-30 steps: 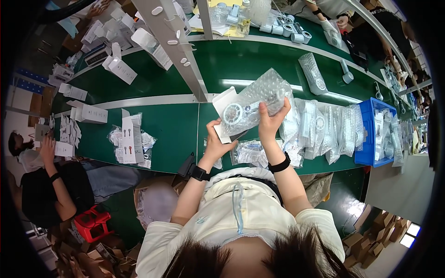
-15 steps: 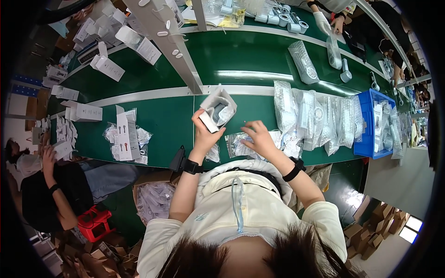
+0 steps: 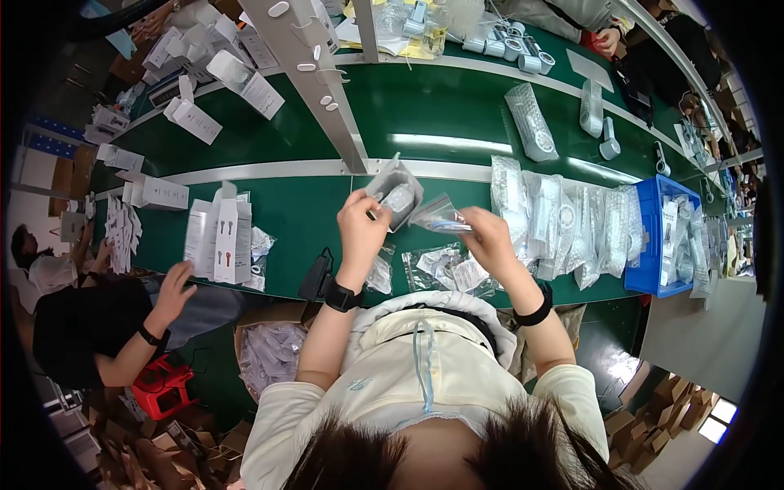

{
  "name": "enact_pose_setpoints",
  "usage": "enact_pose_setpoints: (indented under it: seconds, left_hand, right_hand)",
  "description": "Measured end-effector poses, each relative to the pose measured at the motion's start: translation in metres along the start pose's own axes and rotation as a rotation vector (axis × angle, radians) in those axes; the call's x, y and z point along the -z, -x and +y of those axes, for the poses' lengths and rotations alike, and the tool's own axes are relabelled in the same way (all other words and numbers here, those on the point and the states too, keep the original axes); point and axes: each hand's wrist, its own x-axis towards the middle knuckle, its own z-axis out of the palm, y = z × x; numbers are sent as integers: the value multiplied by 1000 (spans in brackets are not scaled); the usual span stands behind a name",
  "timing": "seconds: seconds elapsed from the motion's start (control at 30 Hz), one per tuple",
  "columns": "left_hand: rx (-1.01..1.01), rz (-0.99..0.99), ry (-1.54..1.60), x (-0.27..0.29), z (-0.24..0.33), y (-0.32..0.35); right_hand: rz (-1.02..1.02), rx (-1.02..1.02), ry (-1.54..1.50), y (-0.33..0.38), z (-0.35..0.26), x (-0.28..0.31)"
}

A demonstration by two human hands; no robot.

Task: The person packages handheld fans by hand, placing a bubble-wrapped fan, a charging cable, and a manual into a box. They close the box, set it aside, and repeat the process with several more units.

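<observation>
An open white box (image 3: 415, 186) stands tilted at the middle of the green table, with a grey-blue item in clear wrap (image 3: 398, 198) inside. My left hand (image 3: 362, 227) is closed on the box's near left edge, its fingertips at the opening. Pinched in my right hand (image 3: 491, 242) is a small clear zip bag (image 3: 438, 214) with thin blue and white contents, held just right of the box's opening. More flat clear bags with white papers (image 3: 447, 268) lie below my right hand, and another clear bag (image 3: 380, 273) lies beside my left wrist.
Bubble-wrapped items (image 3: 563, 216) stand in a row on the right, against a blue bin (image 3: 648, 237). On the left, a co-worker's hand (image 3: 173, 290) touches printed white boxes (image 3: 219, 238). A metal post (image 3: 314, 77) rises behind the table's rail. A conveyor-like green surface (image 3: 441, 102) carries wrapped items (image 3: 529, 122).
My right hand has picked up a zip bag from the pile and raised it to the box. My left hand has shifted its grip on the box. A co-worker's hand has reached the boxes at left.
</observation>
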Motion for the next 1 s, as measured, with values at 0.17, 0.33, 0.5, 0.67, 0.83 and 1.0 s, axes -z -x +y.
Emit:
enact_pose_setpoints:
  seconds: [0.17,0.33,0.5,0.67,0.83,1.0]
  left_hand:
    - [198,-80,122,1,7,-17]
    - [227,-40,237,-10,-9,-16]
    - [242,2,386,-8,-15,-8]
    - [87,161,397,31,-20,-4]
    - [166,198,-784,134,-126,-34]
    - [393,-36,-908,165,-226,-16]
  right_hand:
    - [-385,268,342,-70,-31,-1]
    - [-692,335,543,-69,-12,-47]
    - [-609,244,160,-80,-18,-36]
    - [-389,364,174,-40,21,-37]
    - [4,-163,-318,-16,59,-70]
    - [-196,-389,-543,-42,67,-99]
